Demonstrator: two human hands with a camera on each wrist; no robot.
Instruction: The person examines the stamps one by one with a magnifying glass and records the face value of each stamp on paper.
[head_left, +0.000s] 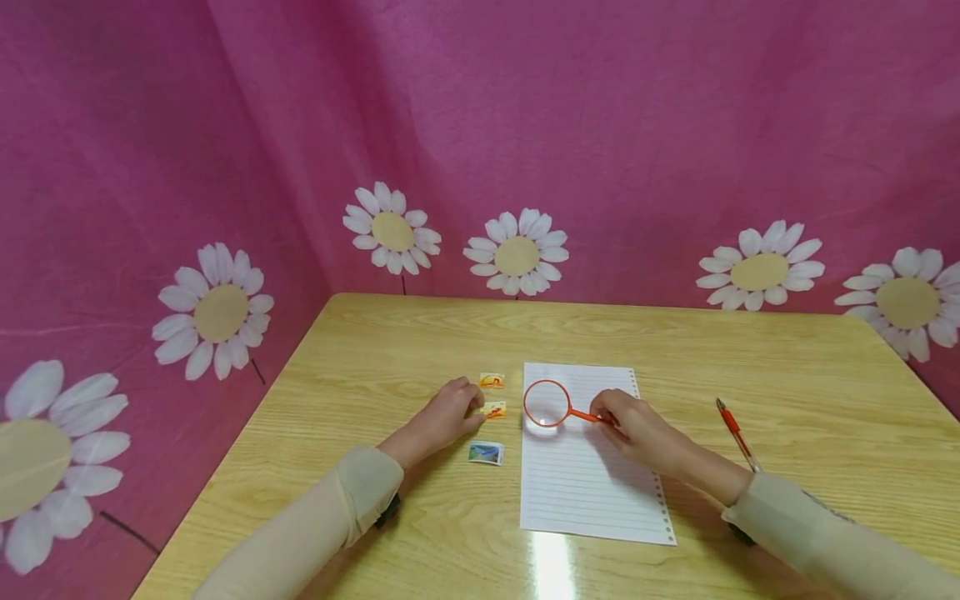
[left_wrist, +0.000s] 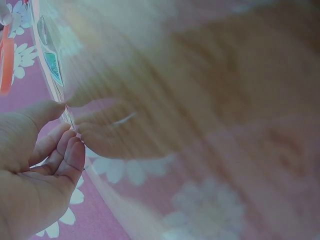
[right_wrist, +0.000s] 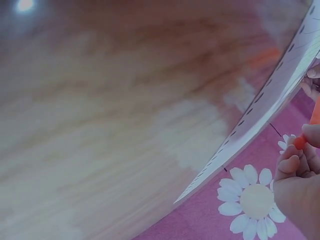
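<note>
My right hand (head_left: pixel 633 425) grips the handle of an orange-rimmed magnifying glass (head_left: pixel 572 409), its lens held over the left part of a sheet of lined paper (head_left: pixel 592 492). In the right wrist view the handle's rounded orange end (right_wrist: pixel 299 143) pokes out between thumb and fingers. On the table to the left, my left hand (head_left: pixel 452 412) holds the left side of a small yellow stamp (head_left: pixel 495 409) between thumb and fingertips. Another yellow stamp (head_left: pixel 492 381) lies just behind it, and a blue-green stamp (head_left: pixel 486 452) lies nearer to me.
A red pen (head_left: pixel 735 429) lies right of the paper, its lower end near my right sleeve. The wooden table (head_left: pixel 360 350) meets a pink cloth (head_left: pixel 600 125) with white daisies at its back and left. Punched holes run along the paper's right edge.
</note>
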